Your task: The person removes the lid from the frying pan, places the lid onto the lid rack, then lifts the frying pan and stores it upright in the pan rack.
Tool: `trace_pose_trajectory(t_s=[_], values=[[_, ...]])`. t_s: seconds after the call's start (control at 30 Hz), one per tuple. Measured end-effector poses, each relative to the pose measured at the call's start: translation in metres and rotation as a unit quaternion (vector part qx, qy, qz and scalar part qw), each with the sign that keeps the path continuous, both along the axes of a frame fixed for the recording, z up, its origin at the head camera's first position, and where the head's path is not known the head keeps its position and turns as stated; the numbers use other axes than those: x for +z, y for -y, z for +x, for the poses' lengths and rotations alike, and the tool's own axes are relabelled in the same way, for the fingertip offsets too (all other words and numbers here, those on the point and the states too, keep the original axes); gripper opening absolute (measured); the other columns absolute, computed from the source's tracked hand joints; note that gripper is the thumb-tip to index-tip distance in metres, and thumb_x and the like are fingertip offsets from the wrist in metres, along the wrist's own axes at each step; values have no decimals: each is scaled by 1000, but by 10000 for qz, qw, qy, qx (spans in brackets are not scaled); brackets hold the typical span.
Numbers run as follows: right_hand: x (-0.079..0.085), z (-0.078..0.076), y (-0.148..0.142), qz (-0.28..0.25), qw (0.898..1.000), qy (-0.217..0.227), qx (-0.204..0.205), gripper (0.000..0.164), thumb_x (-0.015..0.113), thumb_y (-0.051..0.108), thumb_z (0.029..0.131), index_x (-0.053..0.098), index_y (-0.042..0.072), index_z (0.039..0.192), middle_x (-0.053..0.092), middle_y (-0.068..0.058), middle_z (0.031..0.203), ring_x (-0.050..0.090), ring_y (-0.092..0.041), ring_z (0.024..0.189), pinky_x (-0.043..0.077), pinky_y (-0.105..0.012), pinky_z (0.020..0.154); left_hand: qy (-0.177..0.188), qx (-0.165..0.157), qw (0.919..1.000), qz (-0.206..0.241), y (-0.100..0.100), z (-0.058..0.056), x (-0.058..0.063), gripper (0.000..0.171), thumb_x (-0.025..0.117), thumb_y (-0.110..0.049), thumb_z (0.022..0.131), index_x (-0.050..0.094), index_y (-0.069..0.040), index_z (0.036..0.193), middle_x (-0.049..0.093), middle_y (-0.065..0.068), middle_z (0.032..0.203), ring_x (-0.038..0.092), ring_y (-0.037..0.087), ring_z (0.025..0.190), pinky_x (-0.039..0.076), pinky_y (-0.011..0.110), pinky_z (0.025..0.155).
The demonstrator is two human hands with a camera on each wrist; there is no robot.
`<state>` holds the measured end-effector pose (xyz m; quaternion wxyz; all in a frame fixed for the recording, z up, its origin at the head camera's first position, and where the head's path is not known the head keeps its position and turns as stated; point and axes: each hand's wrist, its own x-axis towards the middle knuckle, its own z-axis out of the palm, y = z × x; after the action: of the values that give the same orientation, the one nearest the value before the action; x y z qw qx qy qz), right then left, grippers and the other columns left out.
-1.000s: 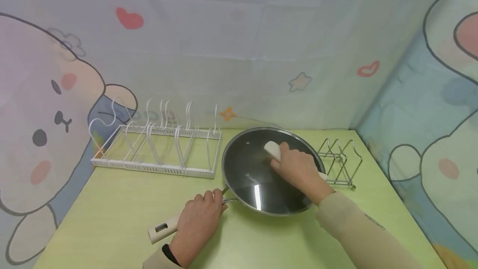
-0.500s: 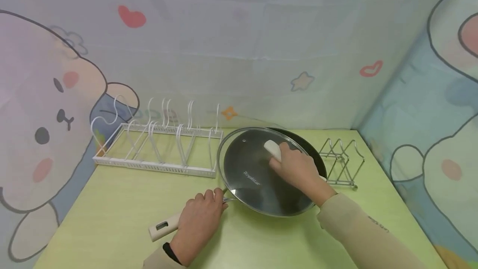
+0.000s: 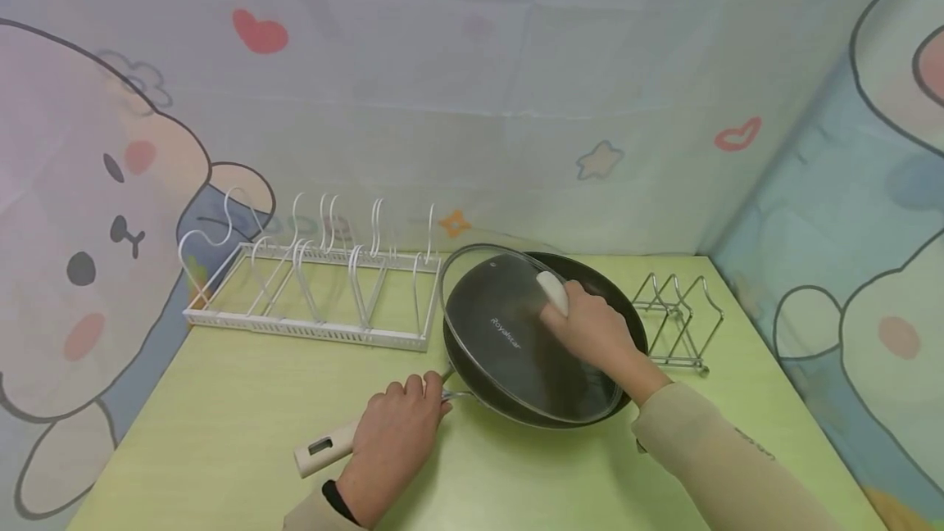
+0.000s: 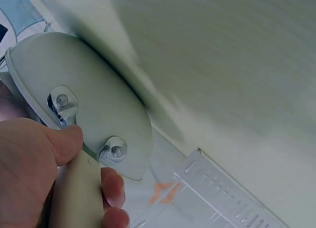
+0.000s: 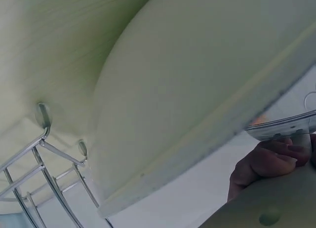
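A cream-sided wok [image 3: 605, 279] with a dark inside stands on the table. My left hand [image 3: 397, 426] grips its long cream handle [image 3: 324, 451] near the metal bracket; in the left wrist view, thumb and fingers wrap round the handle below two riveted metal tabs. My right hand [image 3: 588, 328] holds the white handle [image 3: 553, 292] of a glass lid [image 3: 479, 301]. The lid is tilted over the wok, its left side raised and its lower right edge inside the rim. In the right wrist view, the wok's outer wall [image 5: 182, 90] covers much of the scene.
A white rack [image 3: 310, 333] with upright wire dividers stands at the back left of the green table [image 3: 221, 400]. Right of the wok is a small chrome wire rack [image 3: 674, 326]. A cartoon-printed cloth [image 3: 413, 64] hangs behind the table.
The lid, first flat over the wok, slid a little to the left, then tipped with its left side up and moved right. My right hand moved with it; my left hand stayed on the wok's handle.
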<state>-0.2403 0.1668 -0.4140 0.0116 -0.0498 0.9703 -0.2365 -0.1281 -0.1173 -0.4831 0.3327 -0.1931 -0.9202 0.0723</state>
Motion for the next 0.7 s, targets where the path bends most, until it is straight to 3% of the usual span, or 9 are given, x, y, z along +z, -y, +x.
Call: trace_pose_trajectory(t_s=[0.13,0.23,0.3,0.47,0.7], values=[[-2,-1,-2,-269,9995,163,-39,50,51,41,99,53,3,131,66,-13,98,61,-23,70,45,-36,56,78,24,10000,-55,0,0,1,44,46,-46,110,60,-6,100,48,2,66,44,17,50,36,28,42],[-3,-2,-3,-407,9989,214,-59,51,51,42,100,54,3,132,66,-13,101,61,-24,74,46,-36,59,162,48,9998,-86,0,0,2,40,62,-46,102,59,-6,101,49,2,66,45,17,50,37,29,42],[-3,-2,-3,-467,9987,208,-66,51,51,43,101,55,3,131,66,-14,103,61,-24,76,46,-36,60,198,57,9997,-88,0,0,2,41,65,-46,100,59,-6,100,49,2,66,45,17,50,37,29,42],[-6,-4,-4,-602,9981,92,-31,53,50,45,101,57,1,129,67,-14,101,60,-25,75,46,-36,61,215,81,9997,-109,0,0,2,42,51,-47,108,59,-6,101,49,2,67,46,17,51,38,29,42],[-3,-3,-4,-868,9959,246,-52,55,50,45,102,56,0,132,67,-17,105,61,-26,80,48,-36,66,322,174,9992,-179,-1,1,2,42,72,-47,96,58,-8,100,47,1,66,43,16,50,35,29,42]])
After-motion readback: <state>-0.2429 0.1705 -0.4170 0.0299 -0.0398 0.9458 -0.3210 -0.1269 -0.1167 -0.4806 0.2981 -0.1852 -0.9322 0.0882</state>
